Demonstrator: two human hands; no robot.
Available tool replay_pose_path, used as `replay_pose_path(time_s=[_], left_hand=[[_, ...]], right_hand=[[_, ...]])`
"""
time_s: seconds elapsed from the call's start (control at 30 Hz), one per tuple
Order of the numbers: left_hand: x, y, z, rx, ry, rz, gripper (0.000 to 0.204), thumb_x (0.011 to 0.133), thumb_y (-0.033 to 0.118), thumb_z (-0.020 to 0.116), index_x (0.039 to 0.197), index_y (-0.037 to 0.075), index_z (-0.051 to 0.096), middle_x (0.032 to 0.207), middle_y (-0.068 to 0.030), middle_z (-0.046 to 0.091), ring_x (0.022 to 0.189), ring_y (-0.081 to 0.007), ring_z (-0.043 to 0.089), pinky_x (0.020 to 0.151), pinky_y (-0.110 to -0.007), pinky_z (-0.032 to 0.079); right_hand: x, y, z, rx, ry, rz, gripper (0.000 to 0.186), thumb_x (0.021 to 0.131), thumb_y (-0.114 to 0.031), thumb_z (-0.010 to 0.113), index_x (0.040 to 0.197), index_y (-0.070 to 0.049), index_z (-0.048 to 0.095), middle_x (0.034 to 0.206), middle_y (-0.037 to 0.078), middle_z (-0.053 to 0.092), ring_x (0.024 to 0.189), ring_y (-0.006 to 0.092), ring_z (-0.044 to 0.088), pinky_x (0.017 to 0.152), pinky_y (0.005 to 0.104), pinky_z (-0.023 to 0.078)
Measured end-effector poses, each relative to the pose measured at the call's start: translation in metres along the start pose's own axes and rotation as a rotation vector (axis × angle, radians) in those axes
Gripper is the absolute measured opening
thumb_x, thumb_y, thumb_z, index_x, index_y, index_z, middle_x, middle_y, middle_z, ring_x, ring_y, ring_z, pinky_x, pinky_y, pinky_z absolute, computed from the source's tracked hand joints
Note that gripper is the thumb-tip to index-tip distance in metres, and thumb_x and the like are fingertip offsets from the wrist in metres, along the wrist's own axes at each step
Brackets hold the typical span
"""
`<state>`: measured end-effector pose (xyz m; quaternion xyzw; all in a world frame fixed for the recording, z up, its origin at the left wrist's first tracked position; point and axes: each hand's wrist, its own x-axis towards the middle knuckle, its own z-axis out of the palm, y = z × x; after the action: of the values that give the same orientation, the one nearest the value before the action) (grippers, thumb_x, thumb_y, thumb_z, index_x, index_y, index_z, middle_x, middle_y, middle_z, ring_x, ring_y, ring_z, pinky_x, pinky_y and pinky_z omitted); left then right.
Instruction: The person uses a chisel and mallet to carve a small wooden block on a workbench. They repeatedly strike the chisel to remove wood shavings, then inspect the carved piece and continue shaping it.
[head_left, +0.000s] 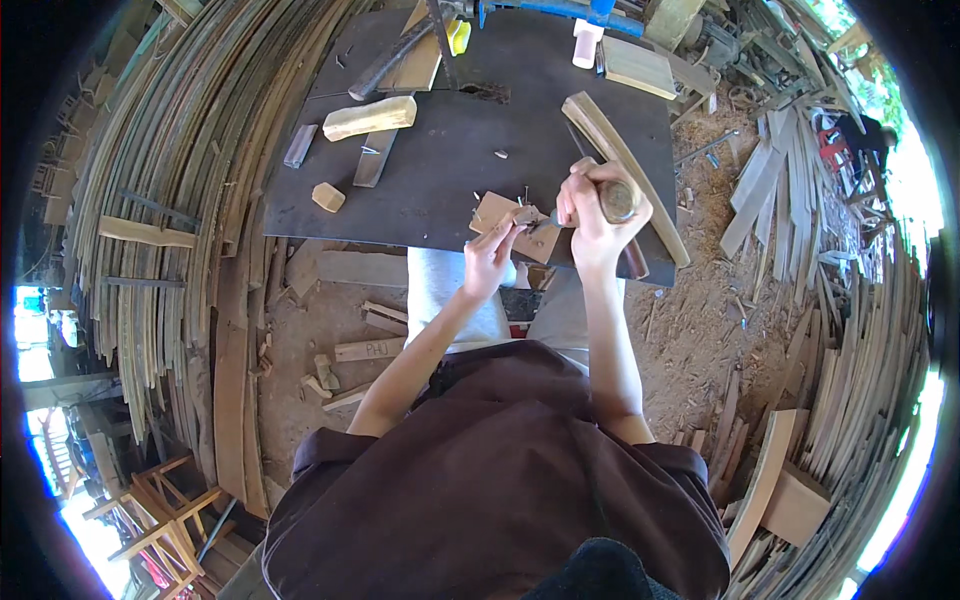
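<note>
The right hand point(597, 212) is wrapped tight round the rounded wooden handle of a chisel point(612, 200), whose short metal shaft runs leftward from the fist to a small wood piece point(524, 215). The left hand point(492, 253) sits just left of and below the right one, its fingertips pinched on that small wood piece, steadying it against a flat, pale brown wooden board point(505, 222) that lies under both hands at the near edge of the dark desk point(440, 170). The two hands are close together but do not touch; only the tool and the little piece bridge them. Just beyond the right hand, a long curved wooden strip point(625, 160) arcs from the far side of the desk down past the right wrist toward the desk's near right corner. Well to the left of the left hand lies a small pale wooden block point(328, 197), and farther out beyond it a larger pale chunk of wood point(369, 118) with a dark flat slat point(374, 158) beside it. Far beyond both hands, at the desk's far edge, a small yellow thing point(459, 36) and a white bottle point(586, 42) stand. Left of the left arm, stacks of bent wooden slats point(180, 200) cover the ground; right of the right arm, more loose planks point(780, 190) lie on sawdust.
</note>
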<state>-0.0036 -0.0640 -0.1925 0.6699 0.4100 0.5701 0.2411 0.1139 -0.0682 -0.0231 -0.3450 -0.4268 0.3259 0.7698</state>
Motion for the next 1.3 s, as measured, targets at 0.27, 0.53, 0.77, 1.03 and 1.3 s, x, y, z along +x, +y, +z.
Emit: replay_pose_path(time_s=[0.27, 0.53, 0.77, 1.03, 1.3], left_hand=[[-0.001, -0.001, 0.007, -0.311, 0.042, -0.278, 0.019, 0.090, 0.006, 0.066, 0.106, -0.004, 0.067, 0.085, -0.0049, 0.070, 0.076, -0.0027, 0.059, 0.063, -0.019, 0.046], [0.025, 0.008, -0.019, -0.545, 0.055, -0.541, 0.040, 0.091, 0.004, 0.062, 0.129, -0.002, 0.051, 0.107, -0.0075, 0.067, 0.102, -0.0111, 0.062, 0.085, -0.023, 0.050], [0.032, 0.014, -0.021, -0.199, -0.186, -0.157, 0.039, 0.089, -0.004, 0.060, 0.127, 0.004, 0.056, 0.116, -0.0100, 0.061, 0.105, -0.0177, 0.062, 0.088, -0.029, 0.055], [0.015, -0.001, -0.016, -0.050, -0.147, 0.139, 0.028, 0.085, -0.005, 0.064, 0.111, 0.003, 0.062, 0.107, -0.0121, 0.068, 0.094, -0.0260, 0.068, 0.075, -0.033, 0.056], [0.012, 0.004, -0.017, -0.043, -0.148, 0.099, 0.027, 0.086, -0.006, 0.063, 0.111, 0.003, 0.062, 0.108, -0.0126, 0.068, 0.095, -0.0275, 0.068, 0.076, -0.032, 0.055]], right_hand=[[-0.005, 0.015, -0.029, 0.150, 0.013, 0.013, 0.007, 0.082, 0.008, 0.055, 0.076, 0.005, 0.053, 0.062, 0.009, 0.054, 0.046, 0.0108, 0.048, 0.042, 0.0250, 0.038], [-0.029, 0.009, -0.074, 0.083, -0.088, -0.009, 0.017, 0.090, -0.005, 0.057, 0.075, 0.002, 0.053, 0.064, 0.010, 0.054, 0.055, 0.0160, 0.052, 0.058, 0.0307, 0.045], [-0.027, -0.002, -0.066, 0.027, -0.155, 0.060, 0.014, 0.089, -0.002, 0.062, 0.077, 0.001, 0.054, 0.070, 0.011, 0.060, 0.057, 0.0147, 0.054, 0.063, 0.0320, 0.047], [-0.003, -0.025, -0.033, 0.115, -0.158, -0.025, 0.014, 0.088, 0.001, 0.064, 0.079, 0.002, 0.054, 0.071, 0.013, 0.061, 0.052, 0.0124, 0.051, 0.047, 0.0275, 0.042], [-0.001, -0.011, -0.018, 0.026, -0.151, -0.024, 0.016, 0.084, 0.008, 0.062, 0.073, 0.002, 0.052, 0.066, 0.008, 0.059, 0.051, 0.0099, 0.051, 0.045, 0.0247, 0.039]])
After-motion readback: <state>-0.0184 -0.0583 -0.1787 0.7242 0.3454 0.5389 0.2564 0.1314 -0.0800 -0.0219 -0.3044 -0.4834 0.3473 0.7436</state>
